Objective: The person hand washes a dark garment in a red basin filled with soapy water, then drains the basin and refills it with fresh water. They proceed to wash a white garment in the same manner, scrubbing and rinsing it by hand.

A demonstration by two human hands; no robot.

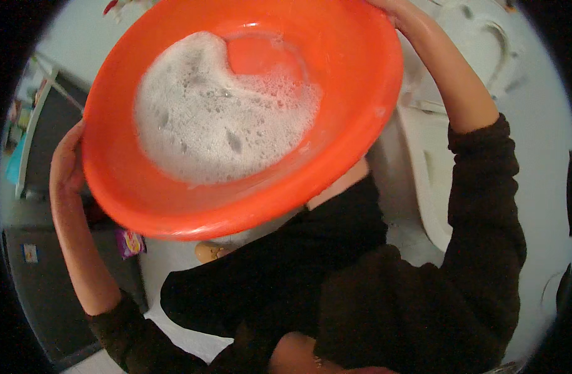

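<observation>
A large orange plastic basin (351, 93) is held up in front of me, tilted so its inside faces the camera. White soap suds (211, 126) float on the liquid in it, with a patch of orange bottom showing through at the top. My left hand (71, 154) grips the basin's left side, its fingers mostly hidden behind the wall. At the upper right, my right hand (384, 5) holds the rim near the picture's edge, where its fingers are largely out of sight.
White ceramic fixtures (421, 187) stand to the right, with a curved white fitting (496, 42) farther up. Dark furniture (57, 290) is on the left, a purple packet (131, 244) at its edge. Below the basin, a tan slipper (207, 251) shows on the floor.
</observation>
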